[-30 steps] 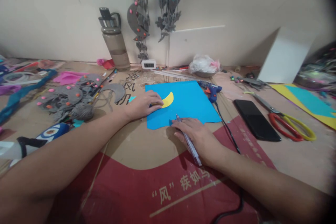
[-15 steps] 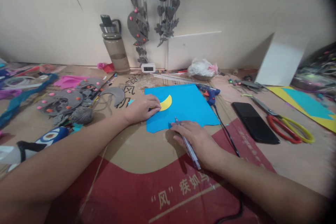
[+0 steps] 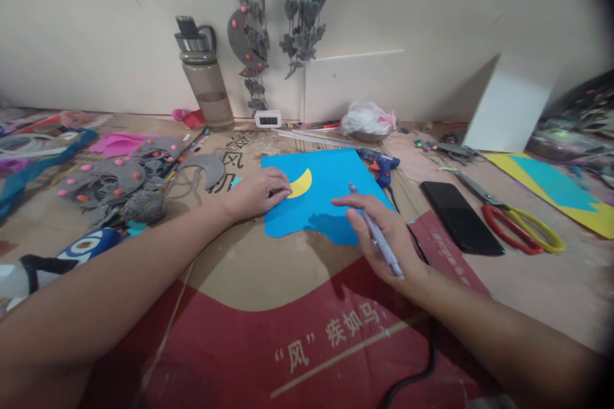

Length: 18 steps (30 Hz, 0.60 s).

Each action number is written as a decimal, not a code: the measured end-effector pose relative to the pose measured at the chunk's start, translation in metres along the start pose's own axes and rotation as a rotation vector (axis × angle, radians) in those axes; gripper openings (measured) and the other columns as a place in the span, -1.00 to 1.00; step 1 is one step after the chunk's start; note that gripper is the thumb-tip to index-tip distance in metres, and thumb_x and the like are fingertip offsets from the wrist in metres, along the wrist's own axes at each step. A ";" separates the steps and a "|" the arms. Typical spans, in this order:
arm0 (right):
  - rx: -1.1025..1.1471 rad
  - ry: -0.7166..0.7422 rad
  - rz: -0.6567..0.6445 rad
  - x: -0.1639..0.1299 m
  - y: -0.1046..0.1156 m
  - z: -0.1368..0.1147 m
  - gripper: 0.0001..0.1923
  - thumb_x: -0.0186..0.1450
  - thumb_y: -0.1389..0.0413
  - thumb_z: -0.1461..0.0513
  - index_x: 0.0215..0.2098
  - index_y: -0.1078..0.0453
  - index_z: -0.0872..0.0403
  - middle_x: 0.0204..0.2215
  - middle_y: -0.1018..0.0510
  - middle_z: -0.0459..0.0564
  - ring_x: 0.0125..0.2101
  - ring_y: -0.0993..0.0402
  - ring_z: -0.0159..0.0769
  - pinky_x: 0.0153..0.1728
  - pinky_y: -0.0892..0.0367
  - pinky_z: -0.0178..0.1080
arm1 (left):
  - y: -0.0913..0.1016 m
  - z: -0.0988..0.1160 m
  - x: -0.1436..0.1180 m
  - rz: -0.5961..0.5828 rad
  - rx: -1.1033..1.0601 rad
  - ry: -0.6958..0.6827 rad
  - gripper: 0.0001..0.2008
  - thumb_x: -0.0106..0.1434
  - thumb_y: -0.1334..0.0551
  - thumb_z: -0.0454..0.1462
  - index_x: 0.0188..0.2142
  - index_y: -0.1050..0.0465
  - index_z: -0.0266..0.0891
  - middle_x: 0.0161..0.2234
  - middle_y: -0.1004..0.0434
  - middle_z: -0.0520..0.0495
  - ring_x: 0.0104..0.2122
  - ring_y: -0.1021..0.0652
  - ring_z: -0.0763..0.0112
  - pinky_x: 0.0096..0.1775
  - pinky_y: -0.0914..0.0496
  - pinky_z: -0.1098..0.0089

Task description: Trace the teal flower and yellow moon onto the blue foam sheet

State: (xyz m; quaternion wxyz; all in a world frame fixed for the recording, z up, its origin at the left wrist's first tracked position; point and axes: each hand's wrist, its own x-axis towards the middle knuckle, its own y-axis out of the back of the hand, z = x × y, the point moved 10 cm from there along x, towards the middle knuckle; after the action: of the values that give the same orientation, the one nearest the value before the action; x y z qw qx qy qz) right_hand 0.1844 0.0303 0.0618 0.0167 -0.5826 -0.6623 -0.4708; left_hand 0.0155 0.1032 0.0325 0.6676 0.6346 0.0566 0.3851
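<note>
A sheet of bright blue paper lies flat on the cardboard in front of me, its near edge cut unevenly. On its left part rests a yellow paper crescent. My left hand is closed over the crescent's left end, fingers curled and pressing there; that end is hidden. My right hand holds a pen between thumb and fingers, with the index finger stretched out. The pen's upper end points at the blue sheet, and the hand hovers over the sheet's near right corner.
To the right lie a black phone and scissors with red and yellow handles. A blue glue gun sits behind the sheet, its cord running toward me. Grey felt pieces crowd the left. A bottle stands by the wall.
My right hand has moved right and lifted with the pen, away from the sheet's near edge. My left hand stays on the crescent. The view has shifted slightly.
</note>
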 end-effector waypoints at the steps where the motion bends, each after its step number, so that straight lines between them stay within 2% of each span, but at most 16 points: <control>1: 0.032 -0.039 0.044 0.001 0.008 0.003 -0.79 0.44 0.01 0.18 -0.07 -0.43 0.00 -0.13 -0.59 0.01 -0.06 -0.49 -0.21 0.01 -0.34 -0.11 | 0.000 -0.001 0.000 -0.001 -0.006 0.006 -0.73 0.39 -0.09 -0.24 -0.23 -0.57 -0.25 -0.17 -0.59 -0.15 -0.15 -0.54 0.29 -0.06 -0.43 0.28; 4: 0.100 -0.083 0.235 -0.001 0.033 0.006 -0.81 0.44 0.04 0.19 -0.15 -0.41 -0.01 -0.22 -0.59 -0.02 -0.17 -0.51 -0.24 -0.06 -0.37 -0.12 | 0.000 -0.003 0.000 0.001 -0.023 0.015 -0.73 0.39 -0.09 -0.22 -0.23 -0.57 -0.24 -0.18 -0.59 -0.14 -0.14 -0.54 0.31 -0.06 -0.43 0.29; 6: 0.131 -0.001 0.282 -0.003 0.042 -0.005 -0.81 0.44 0.06 0.22 -0.15 -0.40 -0.01 -0.28 -0.58 -0.03 -0.22 -0.50 -0.24 -0.10 -0.37 -0.11 | 0.000 -0.003 0.001 0.008 -0.030 0.018 -0.73 0.39 -0.10 -0.22 -0.24 -0.57 -0.24 -0.18 -0.59 -0.14 -0.15 -0.54 0.31 -0.06 -0.43 0.29; 8: 0.169 0.188 0.177 -0.005 0.034 -0.029 -0.79 0.44 0.08 0.22 -0.14 -0.40 0.01 -0.31 -0.57 0.00 -0.25 -0.49 -0.23 -0.14 -0.38 -0.10 | 0.001 -0.004 0.001 0.015 -0.032 0.021 -0.73 0.39 -0.10 -0.22 -0.24 -0.57 -0.25 -0.19 -0.59 -0.15 -0.16 -0.54 0.30 -0.08 -0.43 0.28; 10: 0.178 0.468 -0.020 -0.015 0.016 -0.062 -0.75 0.44 0.09 0.19 -0.13 -0.40 0.07 -0.37 -0.55 0.04 -0.32 -0.47 -0.23 -0.26 -0.38 -0.12 | 0.002 -0.004 0.001 0.017 -0.031 0.023 -0.73 0.38 -0.11 -0.22 -0.25 -0.58 -0.27 -0.19 -0.60 -0.16 -0.17 -0.55 0.29 -0.08 -0.42 0.28; 12: 0.098 0.748 -0.194 -0.033 -0.004 -0.088 -0.73 0.44 0.06 0.16 -0.19 -0.43 0.11 -0.50 -0.50 0.00 -0.42 -0.45 -0.25 -0.39 -0.34 -0.18 | 0.002 -0.005 0.002 0.013 -0.030 0.026 -0.72 0.38 -0.11 -0.21 -0.24 -0.58 -0.27 -0.19 -0.60 -0.15 -0.16 -0.55 0.29 -0.08 -0.42 0.28; 13: 0.045 0.835 -0.266 -0.041 -0.015 -0.095 -0.74 0.43 0.03 0.15 -0.23 -0.45 0.12 -0.56 -0.46 -0.03 -0.46 -0.43 -0.28 -0.42 -0.32 -0.20 | 0.002 -0.005 0.002 0.011 -0.030 0.028 -0.72 0.38 -0.11 -0.21 -0.24 -0.58 -0.26 -0.19 -0.60 -0.15 -0.16 -0.55 0.29 -0.07 -0.42 0.28; 15: -0.032 0.912 -0.329 -0.048 -0.029 -0.099 -0.72 0.42 -0.01 0.13 -0.31 -0.47 0.09 -0.63 -0.39 -0.10 -0.54 -0.36 -0.34 -0.47 -0.26 -0.23 | 0.001 -0.006 0.002 0.008 -0.030 0.034 -0.71 0.39 -0.10 -0.20 -0.23 -0.58 -0.25 -0.19 -0.60 -0.14 -0.16 -0.54 0.29 -0.07 -0.42 0.28; 18: -0.090 0.882 -0.339 -0.046 -0.036 -0.094 -0.73 0.42 -0.03 0.13 -0.32 -0.49 0.08 -0.60 -0.41 -0.10 -0.53 -0.34 -0.36 -0.47 -0.24 -0.25 | 0.001 -0.007 0.001 0.007 -0.031 0.038 -0.70 0.39 -0.08 -0.18 -0.23 -0.58 -0.23 -0.18 -0.60 -0.13 -0.15 -0.54 0.29 -0.06 -0.41 0.29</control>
State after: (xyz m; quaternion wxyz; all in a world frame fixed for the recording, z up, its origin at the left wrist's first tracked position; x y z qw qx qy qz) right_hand 0.1214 -0.0610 0.0661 0.1939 -0.2108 -0.6569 -0.6974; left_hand 0.0120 0.1100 0.0321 0.6750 0.6169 0.0611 0.4002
